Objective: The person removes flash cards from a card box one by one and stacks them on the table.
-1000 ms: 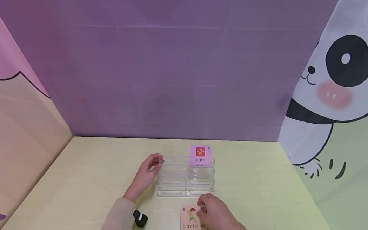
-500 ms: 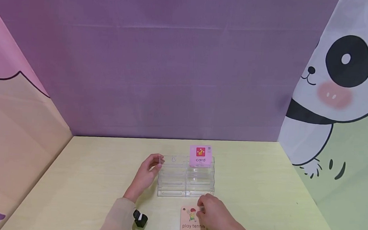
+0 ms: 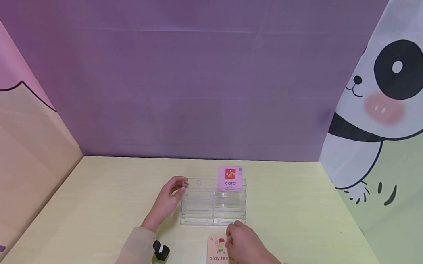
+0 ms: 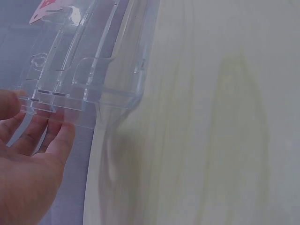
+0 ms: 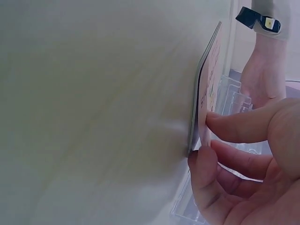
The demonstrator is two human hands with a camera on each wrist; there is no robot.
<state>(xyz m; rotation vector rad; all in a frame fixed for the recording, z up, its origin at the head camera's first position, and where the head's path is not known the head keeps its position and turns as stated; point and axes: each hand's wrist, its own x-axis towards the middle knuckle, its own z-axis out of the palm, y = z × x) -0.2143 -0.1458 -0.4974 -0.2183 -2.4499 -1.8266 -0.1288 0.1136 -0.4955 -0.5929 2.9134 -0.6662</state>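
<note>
A clear plastic card rack [image 3: 197,206] with tiered pockets stands mid-table. My left hand [image 3: 168,198] holds its upper left corner, thumb on one side and fingers on the other, as the left wrist view shows [image 4: 35,154]. In the rack's top right pocket sits a pink card [image 3: 230,179] reading "card". In front of the rack lies an orange "play tennis" card [image 3: 218,262], on a thin stack in the right wrist view. My right hand [image 3: 249,247] pinches the right edge of this top card [image 5: 209,84], which is slightly lifted from those beneath it. Its right side is partly covered by my fingers.
A small black device [image 3: 161,251] is strapped at my left wrist. The pale wooden table [image 3: 120,195] meets a purple cloth wall [image 3: 207,87] at the back. Printed cloth walls, one with a panda [image 3: 362,161], border it left and right.
My right hand has shifted slightly left over the orange card, covering the end of the word "tennis". My left hand and the rack stay in place.
</note>
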